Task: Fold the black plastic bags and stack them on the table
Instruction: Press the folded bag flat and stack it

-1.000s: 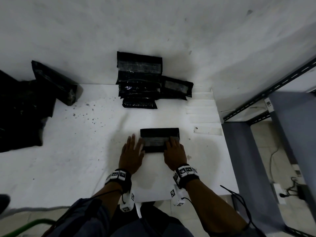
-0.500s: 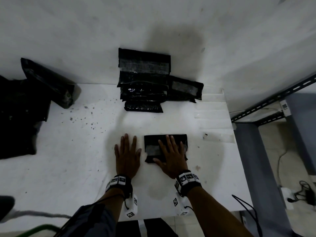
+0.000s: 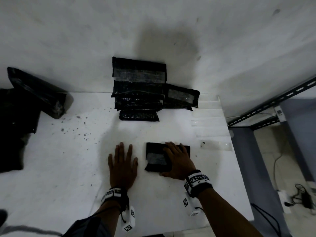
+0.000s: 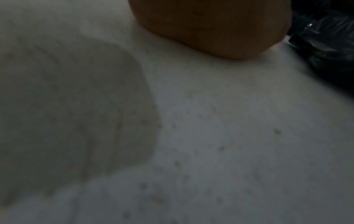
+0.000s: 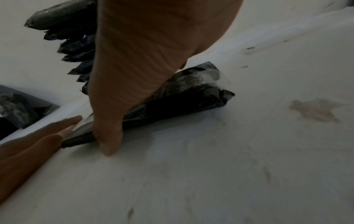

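Observation:
A folded black bag (image 3: 154, 156) lies on the white table (image 3: 68, 168) near its front right. My right hand (image 3: 178, 159) covers its right half, fingers over the top and thumb tucked against the near edge, gripping it. The right wrist view shows that thumb (image 5: 109, 128) hooked at the folded bag (image 5: 182, 97), tip on the table. My left hand (image 3: 123, 163) lies flat and open on the bare table just left of the bag, apart from it. A stack of folded black bags (image 3: 138, 93) leans at the wall behind. Unfolded black bags (image 3: 15, 117) are heaped at the far left.
Clear plastic strips (image 3: 210, 120) lie along the table's right side, one (image 3: 216, 145) just right of the bag. Beyond the table's right edge stands a metal shelf frame (image 3: 273, 103), with cables (image 3: 304, 197) on the floor. Dark specks dot the table's left middle.
My left hand came off the bag and settled flat on the table to its left. My right hand slid across the bag, its spread fingers drawing together round it.

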